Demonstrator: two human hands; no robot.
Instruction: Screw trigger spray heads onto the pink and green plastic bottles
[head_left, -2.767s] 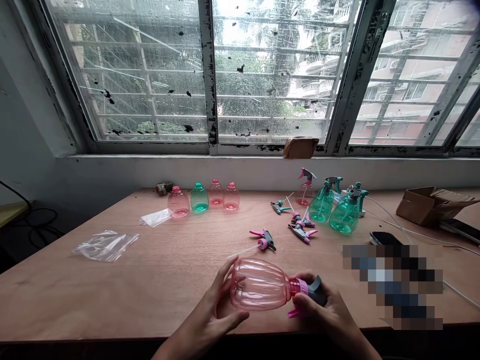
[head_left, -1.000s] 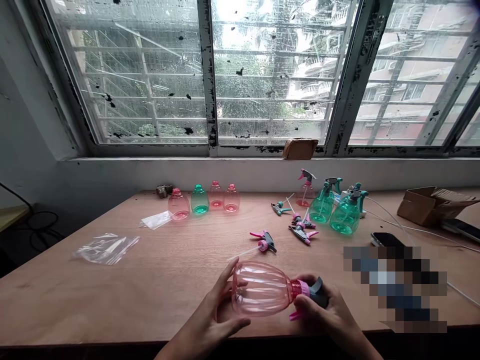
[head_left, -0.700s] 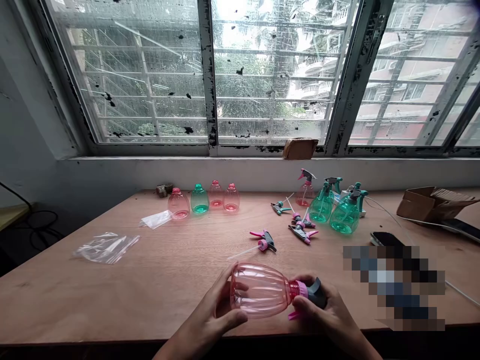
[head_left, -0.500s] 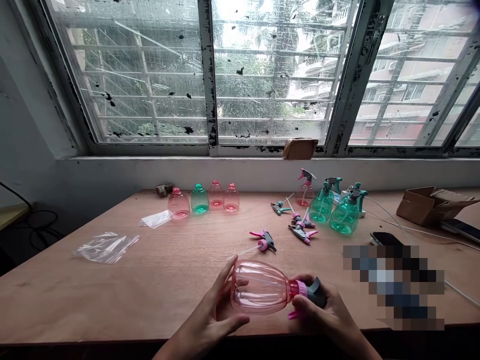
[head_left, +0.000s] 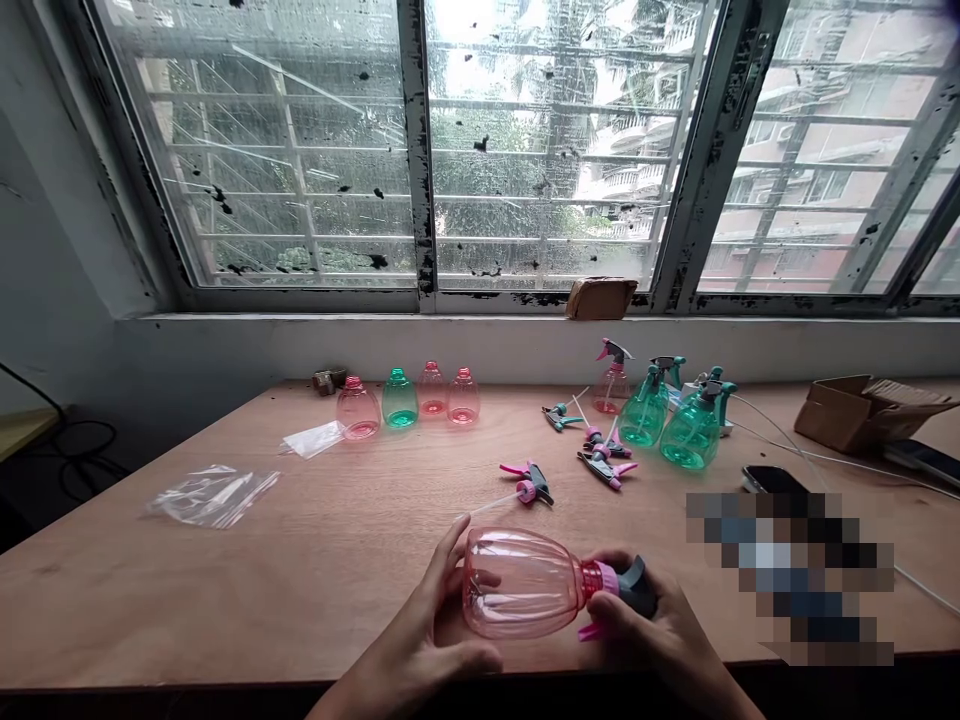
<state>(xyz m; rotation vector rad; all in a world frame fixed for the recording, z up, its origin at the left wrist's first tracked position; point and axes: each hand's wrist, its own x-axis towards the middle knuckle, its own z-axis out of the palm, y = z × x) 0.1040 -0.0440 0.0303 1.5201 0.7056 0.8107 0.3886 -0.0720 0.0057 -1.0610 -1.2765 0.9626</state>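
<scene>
A transparent pink spray bottle (head_left: 521, 585) lies sideways between my hands, its base to the left, just above the table's near edge. My left hand (head_left: 442, 610) cups the base end, with fingers behind the bottle, partly visible through the plastic, and the thumb below it. My right hand (head_left: 645, 620) grips the neck end, thumb on the pink collar (head_left: 606, 580). The dark grey spray head (head_left: 636, 587) sticks out past that thumb, and the pink trigger (head_left: 592, 632) points down. Beyond the bottle lies a loose pink-and-grey spray head (head_left: 534, 484) with its clear tube.
Pink bottles (head_left: 358, 408) and a green bottle (head_left: 400, 400) without heads stand at the back left. Green spray bottles (head_left: 690, 435) and more loose heads (head_left: 604, 465) are at the back right. Plastic bags (head_left: 214, 495), a phone (head_left: 772, 480) and a cardboard box (head_left: 862, 410) lie around.
The spray bottle has dipped slightly toward the near edge, and the left thumb has come down a little with it. The right hand keeps its grip at the neck.
</scene>
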